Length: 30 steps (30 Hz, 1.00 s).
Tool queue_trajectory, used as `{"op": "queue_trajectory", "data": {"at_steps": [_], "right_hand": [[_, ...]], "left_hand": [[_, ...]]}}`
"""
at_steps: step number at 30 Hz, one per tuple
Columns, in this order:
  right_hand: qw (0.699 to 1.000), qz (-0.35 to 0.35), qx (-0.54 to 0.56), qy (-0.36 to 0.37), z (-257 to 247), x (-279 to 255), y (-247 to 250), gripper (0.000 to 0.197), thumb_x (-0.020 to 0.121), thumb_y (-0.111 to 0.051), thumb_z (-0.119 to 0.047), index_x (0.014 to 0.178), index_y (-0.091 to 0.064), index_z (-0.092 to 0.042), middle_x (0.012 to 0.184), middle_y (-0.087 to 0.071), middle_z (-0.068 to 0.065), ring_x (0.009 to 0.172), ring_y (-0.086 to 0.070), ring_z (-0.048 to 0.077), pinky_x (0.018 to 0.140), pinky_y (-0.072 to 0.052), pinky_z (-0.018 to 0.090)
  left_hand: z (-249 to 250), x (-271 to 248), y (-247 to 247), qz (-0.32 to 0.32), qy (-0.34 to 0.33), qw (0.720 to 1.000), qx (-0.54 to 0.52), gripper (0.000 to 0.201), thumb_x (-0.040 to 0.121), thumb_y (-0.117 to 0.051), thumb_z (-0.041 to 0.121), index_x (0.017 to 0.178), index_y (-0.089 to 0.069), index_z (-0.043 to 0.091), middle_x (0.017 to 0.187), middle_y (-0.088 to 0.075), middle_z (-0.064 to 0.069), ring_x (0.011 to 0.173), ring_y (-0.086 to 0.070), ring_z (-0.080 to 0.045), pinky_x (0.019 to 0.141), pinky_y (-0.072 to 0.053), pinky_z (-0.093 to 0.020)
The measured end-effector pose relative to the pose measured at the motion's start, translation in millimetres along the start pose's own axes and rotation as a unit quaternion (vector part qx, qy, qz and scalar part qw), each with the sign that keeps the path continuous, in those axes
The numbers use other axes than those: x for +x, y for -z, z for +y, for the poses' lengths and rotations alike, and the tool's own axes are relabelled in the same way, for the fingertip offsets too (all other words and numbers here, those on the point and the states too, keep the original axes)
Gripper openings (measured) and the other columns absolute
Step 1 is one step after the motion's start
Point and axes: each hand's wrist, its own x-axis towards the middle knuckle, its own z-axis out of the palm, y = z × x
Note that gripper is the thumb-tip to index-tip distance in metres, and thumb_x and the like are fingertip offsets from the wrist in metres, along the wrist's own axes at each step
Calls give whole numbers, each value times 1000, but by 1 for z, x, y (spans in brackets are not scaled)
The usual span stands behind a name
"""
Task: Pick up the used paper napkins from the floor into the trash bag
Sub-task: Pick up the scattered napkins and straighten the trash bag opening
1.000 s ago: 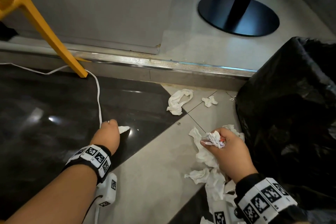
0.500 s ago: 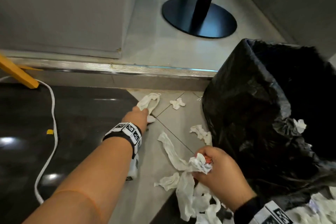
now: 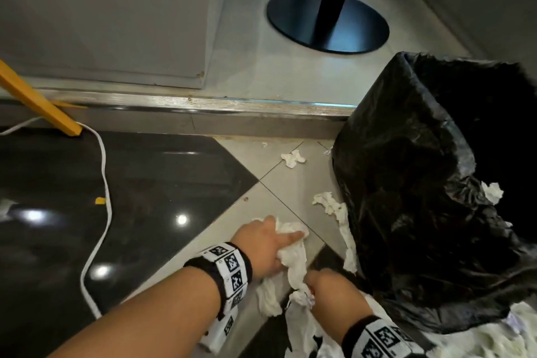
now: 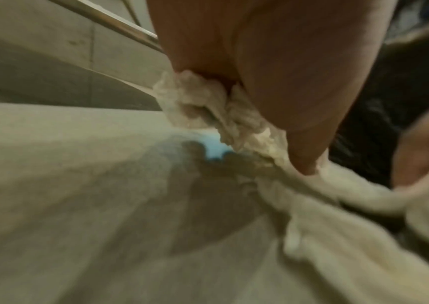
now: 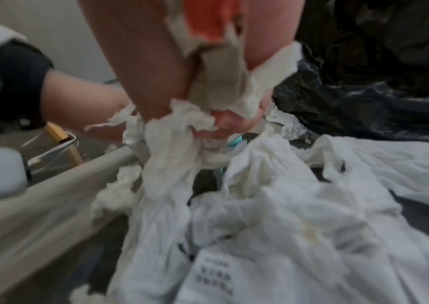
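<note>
Both hands low over floor, close together. Right hand (image 3: pixel 334 293) nearest, fingers curled round wad of napkins (image 3: pixel 302 296) with orange scrap. Left hand (image 3: pixel 264 244) just beyond, clutching crumpled napkin (image 3: pixel 292 253). More napkin pile (image 5: pixel 273 216) beneath right hand. Trash bag (image 3: pixel 421 183) right of hands, mouth open. Farther: loose napkins (image 3: pixel 293 158) on tile, white cable (image 3: pixel 101 212) left.

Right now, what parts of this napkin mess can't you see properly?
- Inside of the black trash bag: too dark in the head view.
- Printed text on a white sheet: blurred in the right wrist view.
- Fingertips of the left hand: buried in the crumpled napkin.
- Orange scrap in the right hand: cut off by the top edge.
</note>
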Motion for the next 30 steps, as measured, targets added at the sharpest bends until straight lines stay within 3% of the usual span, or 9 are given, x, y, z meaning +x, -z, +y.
{"op": "queue_trajectory", "data": {"at_steps": [3, 6, 10, 13, 17, 22, 24, 28, 30], "right_hand": [[998, 43, 47, 16, -4, -6, 13, 9, 82, -55, -31, 83, -57, -22, 72, -35, -5, 76, -48, 20, 61, -34, 20], [989, 78, 128, 16, -5, -10, 28, 26, 75, -60, -22, 59, -41, -27, 75, -41, -8, 62, -43, 8, 52, -31, 9], [953, 128, 274, 14, -11, -27, 55, 26, 74, -59, -7, 68, -51, -31, 66, -56, -6, 59, -52, 4, 55, -42, 14], [915, 186, 351, 69, -19, -47, 86, 36, 76, -61, -3, 81, -61, -38, 78, -66, -9, 73, -62, 4, 67, -49, 14], [872, 331, 326, 155, -27, -92, 162, 29, 76, -64, -12, 52, -52, -22, 51, -49, -8, 51, -46, 1, 50, -35, 12], [784, 514, 290, 194, -8, -158, 264, 4, 71, -60, -5, 68, -61, -2, 60, -53, 11, 56, -44, 5, 53, -37, 22], [739, 584, 273, 195, 7, -178, 294, 12, 66, -56, -7, 73, -59, 2, 70, -55, 25, 61, -45, 17, 55, -40, 30], [675, 681, 214, 188, 54, -190, 324, 9, 65, -56, -15, 73, -54, -19, 73, -54, 15, 67, -48, 22, 62, -43, 43], [666, 707, 184, 151, 89, -176, 320, 16, 67, -54, -16, 81, -54, -23, 84, -54, 13, 80, -51, 23, 70, -44, 44]], "left_hand": [[5, -1, -8, -3, -16, 999, 47, 41, 87, -52, 40, 126, -47, 29, 117, -45, -16, 102, -53, -38, 80, -46, -42], [10, -2, -6, 3, -11, 1000, 26, 26, 84, -56, 29, 106, -58, 15, 112, -49, -14, 98, -54, -36, 74, -44, -38], [20, -16, 19, 52, -20, 989, -134, 11, 76, -61, 32, 74, -57, 21, 94, -51, -4, 84, -58, -27, 71, -44, -32], [24, -31, 59, 141, -39, 942, -301, 15, 65, -55, 40, 57, -47, 30, 73, -48, 9, 71, -53, -7, 65, -40, -25], [49, -51, 130, 259, -97, 878, -392, 26, 72, -57, 39, 81, -64, 15, 78, -62, -6, 73, -58, -9, 68, -46, -28], [129, -61, 240, 363, -215, 840, -342, 13, 86, -53, 16, 77, -57, 7, 71, -53, -5, 67, -50, -12, 63, -40, -31], [167, -52, 278, 406, -239, 818, -329, 17, 89, -52, 11, 81, -56, -4, 71, -51, -10, 67, -46, -13, 62, -38, -31], [232, -22, 316, 469, -263, 795, -280, 13, 84, -49, 8, 85, -57, -3, 80, -53, -11, 77, -50, -22, 69, -39, -30], [249, 4, 309, 431, -219, 835, -262, 28, 82, -50, 12, 107, -58, 2, 101, -55, -16, 98, -51, -30, 86, -41, -32]]}}
